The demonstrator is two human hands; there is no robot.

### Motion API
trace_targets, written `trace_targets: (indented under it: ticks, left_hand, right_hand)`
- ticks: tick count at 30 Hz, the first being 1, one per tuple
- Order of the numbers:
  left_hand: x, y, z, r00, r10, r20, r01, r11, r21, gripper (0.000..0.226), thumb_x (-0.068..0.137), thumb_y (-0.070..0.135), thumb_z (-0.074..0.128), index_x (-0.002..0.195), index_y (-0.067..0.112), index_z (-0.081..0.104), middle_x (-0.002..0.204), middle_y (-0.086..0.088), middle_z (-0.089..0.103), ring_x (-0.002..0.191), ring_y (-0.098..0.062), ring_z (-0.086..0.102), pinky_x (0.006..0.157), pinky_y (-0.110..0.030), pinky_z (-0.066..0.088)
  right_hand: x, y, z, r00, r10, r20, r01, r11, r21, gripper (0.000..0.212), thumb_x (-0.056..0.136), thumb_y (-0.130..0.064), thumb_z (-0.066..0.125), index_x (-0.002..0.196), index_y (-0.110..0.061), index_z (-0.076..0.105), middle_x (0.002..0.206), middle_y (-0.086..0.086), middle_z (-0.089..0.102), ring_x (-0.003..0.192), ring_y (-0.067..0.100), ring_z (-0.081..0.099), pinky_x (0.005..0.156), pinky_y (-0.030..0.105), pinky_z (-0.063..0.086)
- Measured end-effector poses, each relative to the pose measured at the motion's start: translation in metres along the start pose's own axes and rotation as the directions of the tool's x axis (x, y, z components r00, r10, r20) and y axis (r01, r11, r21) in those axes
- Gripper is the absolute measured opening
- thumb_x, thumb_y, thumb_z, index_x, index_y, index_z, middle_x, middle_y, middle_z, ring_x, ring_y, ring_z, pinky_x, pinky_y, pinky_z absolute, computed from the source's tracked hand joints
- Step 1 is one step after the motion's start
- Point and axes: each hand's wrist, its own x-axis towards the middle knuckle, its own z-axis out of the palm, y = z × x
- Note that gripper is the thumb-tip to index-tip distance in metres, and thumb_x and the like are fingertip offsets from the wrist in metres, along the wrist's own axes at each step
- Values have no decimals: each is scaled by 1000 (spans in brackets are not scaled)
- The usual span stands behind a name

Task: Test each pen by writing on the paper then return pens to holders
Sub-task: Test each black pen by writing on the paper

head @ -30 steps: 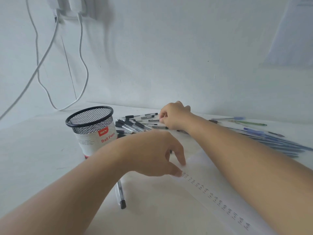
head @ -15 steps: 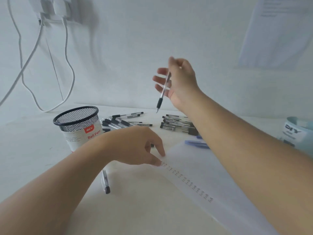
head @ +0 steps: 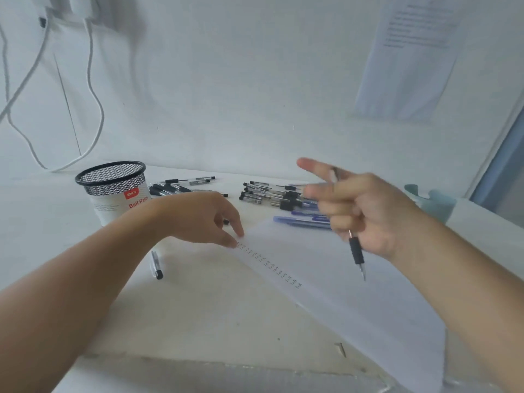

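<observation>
Table: pale top, everything I'm watching sits on it.
Paper: lies slantwise across the table, with 1 column of small test marks down its left edge. My worry: only 1 corner is pinned, so a hard stroke could swing or crease the sheet.
Mesh holder: upright at far left, and no pens show above its rim.
Pale holder: far right, partly behind the right wrist; I can't tell what's in it.
Black pens: loose heaps behind the paper, with blue pens just beside them and touching the sheet's far edge. Risk: a tested pen set back among these gets mixed in.
Left hand: holds nothing, fingertips pressed on the paper at the top of the marks.
Right hand: raised above the paper and blurred. The index finger points out, the other fingers are curled round 1 pen.
Held pen: black grip and tip hang below the hand, clear of the sheet. Risk: that hold looks loose to me, so it could slip while being turned to write.
Stray pen: alone beside the left forearm, easy to knock.
</observation>
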Motion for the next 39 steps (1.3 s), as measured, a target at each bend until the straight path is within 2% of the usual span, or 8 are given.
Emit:
trace_targets:
  ticks: [4,8,15,19,24,30,34,39]
  left_hand:
    - [-1,2,0,1000,-8,-8,8,1000,-1,16,83,51,78,97,57,73,77,16,60,62,12,54,67,-24,40]
    - [0,2,0,1000,-17,-1,17,1000,4,16,84,52,78,97,57,72,74,16,60,60,9,55,67,-23,40]
    - [2,1,0,1000,-7,-7,7,1000,-24,15,84,49,79,96,55,73,66,19,58,57,4,53,64,-21,39]
    - [2,0,1,1000,-10,-6,10,1000,-24,15,84,49,79,96,56,73,64,22,58,57,4,53,64,-21,39]
    - [2,3,3,999,-10,-33,11,1000,20,16,85,48,78,99,53,73,76,16,59,63,3,55,66,-22,40]
    - [4,9,10,998,14,-57,-8,995,101,18,87,51,75,102,43,70,84,13,61,79,-3,58,71,-26,45]
    - [6,11,13,998,13,-64,-6,995,103,23,86,55,75,100,39,67,80,13,60,73,-1,56,66,-26,40]
    - [5,13,13,998,2,-61,4,996,92,21,86,53,75,99,38,67,79,13,61,71,-1,57,65,-25,40]
  right_hand:
    - [-10,25,-10,988,143,-59,-140,989,57,41,91,5,51,126,-11,66,83,5,71,35,2,20,31,12,18]
    - [-17,29,-13,958,275,88,-281,957,72,42,95,-19,44,123,-1,70,115,21,73,51,20,55,50,27,52]
    - [-12,38,-16,947,302,107,-276,939,-204,87,92,-77,34,90,-1,78,42,8,35,45,23,14,48,26,36]
    - [-12,40,-15,943,261,207,-248,965,-86,61,91,-61,58,88,-3,75,73,18,68,54,25,62,57,33,54]
    - [-6,54,-15,965,83,250,-73,996,-50,25,67,-4,84,78,-10,63,65,4,46,55,13,39,52,27,45]
    - [-3,54,-16,982,-41,183,22,995,101,27,72,-11,84,97,-7,76,63,2,43,51,11,38,46,24,41]
    - [-6,51,-16,968,72,239,-65,997,-39,29,90,-20,64,110,-2,75,96,20,72,64,21,65,54,28,54]
    - [-6,64,-17,987,-96,125,142,888,-436,21,81,-7,79,76,-9,58,59,7,43,44,14,31,43,21,27]
